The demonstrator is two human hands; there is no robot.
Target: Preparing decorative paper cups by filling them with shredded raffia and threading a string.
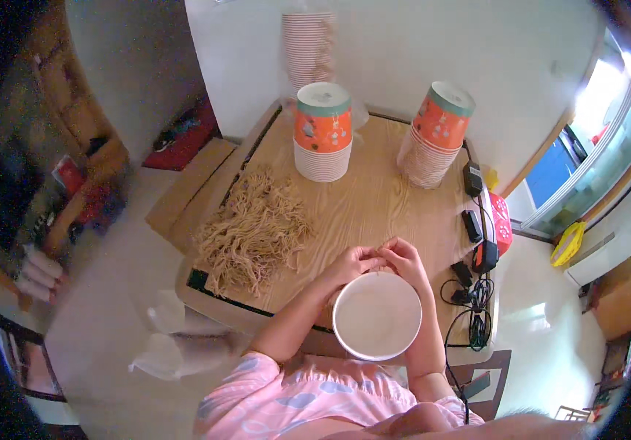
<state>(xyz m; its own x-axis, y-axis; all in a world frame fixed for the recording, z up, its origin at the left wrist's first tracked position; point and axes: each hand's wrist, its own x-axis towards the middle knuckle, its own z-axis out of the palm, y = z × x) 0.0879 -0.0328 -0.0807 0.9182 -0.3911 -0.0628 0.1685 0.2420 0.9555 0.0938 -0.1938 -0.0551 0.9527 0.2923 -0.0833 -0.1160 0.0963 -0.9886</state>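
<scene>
A white paper bucket [376, 315] is tipped with its open mouth toward me, between my forearms at the table's near edge. Past its far rim, my left hand [356, 265] and my right hand [402, 259] meet with fingertips pinched together. A thin tan bit shows by the rim under the fingers, too small to make out clearly. Left of my hands, on the wood-patterned table [356, 213], lies a loose heap of tan twine strands [260, 231].
Upside-down stacks of orange-and-green paper buckets stand at the table's back, one in the middle [323, 132] and one at right [437, 136]. Behind rises a tall stack of white-rimmed buckets [308, 48]. Black adapters and a coiled cable [480, 312] line the right edge.
</scene>
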